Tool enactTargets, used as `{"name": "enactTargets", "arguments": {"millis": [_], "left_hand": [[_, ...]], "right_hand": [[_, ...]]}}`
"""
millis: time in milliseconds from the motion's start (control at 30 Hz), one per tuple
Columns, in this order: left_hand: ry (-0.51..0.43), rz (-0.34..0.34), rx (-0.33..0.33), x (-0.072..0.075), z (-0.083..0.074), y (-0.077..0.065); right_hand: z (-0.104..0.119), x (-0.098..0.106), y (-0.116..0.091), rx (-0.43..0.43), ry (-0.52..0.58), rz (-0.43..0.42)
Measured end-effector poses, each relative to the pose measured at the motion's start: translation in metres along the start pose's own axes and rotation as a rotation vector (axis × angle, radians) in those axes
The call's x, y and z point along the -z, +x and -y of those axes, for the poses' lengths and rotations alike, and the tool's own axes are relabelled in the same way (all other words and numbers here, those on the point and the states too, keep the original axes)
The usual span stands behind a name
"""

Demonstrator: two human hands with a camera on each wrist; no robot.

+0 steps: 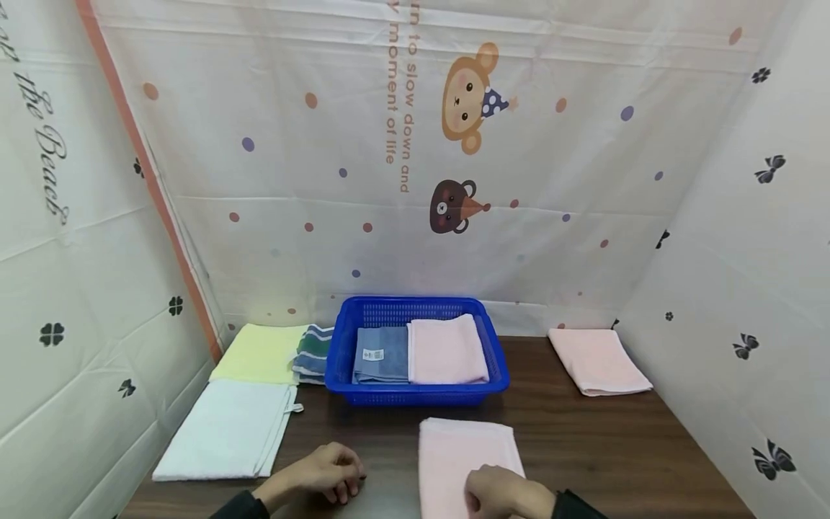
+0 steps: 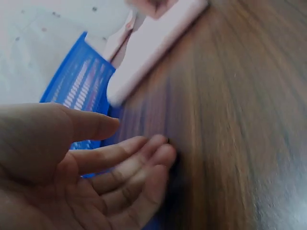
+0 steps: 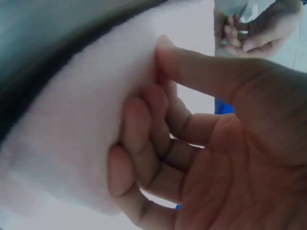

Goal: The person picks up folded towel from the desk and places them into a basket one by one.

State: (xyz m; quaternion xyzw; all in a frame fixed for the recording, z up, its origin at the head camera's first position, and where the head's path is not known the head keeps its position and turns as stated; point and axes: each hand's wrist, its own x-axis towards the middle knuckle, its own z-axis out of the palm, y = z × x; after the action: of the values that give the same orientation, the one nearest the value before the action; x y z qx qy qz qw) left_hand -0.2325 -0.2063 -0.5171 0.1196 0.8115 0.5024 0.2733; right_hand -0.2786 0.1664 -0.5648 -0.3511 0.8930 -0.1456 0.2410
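One folded pink towel (image 1: 463,443) on the worktop (image 1: 596,454), partly under the right hand (image 1: 502,490). Lies lengthwise fore-and-aft, far end toward the blue basket (image 1: 418,397) just beyond. Right hand nearer, touching with curled fingers; cannot tell whether pinching the towel. Left hand (image 1: 326,472) apart from it, relaxed, holding nothing. In the basket, side by side: a blue towel (image 1: 385,370) on the left, a second pink towel (image 1: 449,352) on the right.

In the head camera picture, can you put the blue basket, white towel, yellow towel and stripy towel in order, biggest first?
Blue basket
White towel
Yellow towel
Stripy towel, counting just the part showing beside the basket

White is nearer the camera than yellow, so their real sizes are unsure.
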Motion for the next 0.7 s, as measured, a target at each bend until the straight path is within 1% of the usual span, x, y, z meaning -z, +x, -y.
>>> {"name": "enactTargets", "arguments": {"millis": [67, 133, 167, 233, 300, 333, 367, 400, 467, 533, 567, 633, 700], "left_hand": [[0.041, 0.026, -0.016, 0.0, 0.015, 0.009], [0.117, 0.033, -0.02, -0.002, 0.018, 0.012], [0.139, 0.011, -0.051, -0.005, 0.017, 0.012], [0.19, -0.025, -0.076, -0.012, 0.005, 0.009], [0.214, -0.077, -0.097, -0.019, -0.013, 0.003], [0.218, -0.107, -0.126, -0.022, -0.019, 0.001], [0.215, -0.144, -0.14, -0.025, -0.025, -0.002], [0.209, -0.17, -0.124, -0.027, -0.03, -0.003], [0.211, -0.223, -0.099, -0.028, -0.036, -0.005], [0.229, -0.28, -0.072, -0.029, -0.039, -0.005], [0.23, -0.304, -0.048, -0.029, -0.04, -0.005], [0.196, -0.344, -0.013, -0.03, -0.04, -0.005], [0.105, -0.372, 0.027, -0.032, -0.041, -0.004]], "right_hand": [[0.024, 0.005, 0.008, 0.034, -0.033, 0.003], [0.049, 0.013, 0.017, 0.043, -0.054, 0.018], [0.059, 0.016, 0.021, 0.046, -0.066, 0.03], [0.08, 0.026, 0.024, 0.07, -0.067, 0.058], [0.1, 0.034, 0.024, 0.067, -0.019, 0.037], [0.107, 0.038, 0.023, 0.074, 0.008, 0.027], [0.114, 0.041, 0.021, 0.089, 0.034, 0.01], [0.118, 0.045, 0.019, 0.104, 0.071, -0.007], [0.123, 0.051, 0.014, 0.121, 0.165, -0.062], [0.117, 0.057, 0.009, 0.134, 0.215, -0.126], [0.111, 0.06, 0.007, 0.137, 0.232, -0.175], [0.098, 0.064, 0.002, 0.09, 0.279, -0.261], [0.083, 0.065, -0.004, 0.007, 0.331, -0.326]]}}
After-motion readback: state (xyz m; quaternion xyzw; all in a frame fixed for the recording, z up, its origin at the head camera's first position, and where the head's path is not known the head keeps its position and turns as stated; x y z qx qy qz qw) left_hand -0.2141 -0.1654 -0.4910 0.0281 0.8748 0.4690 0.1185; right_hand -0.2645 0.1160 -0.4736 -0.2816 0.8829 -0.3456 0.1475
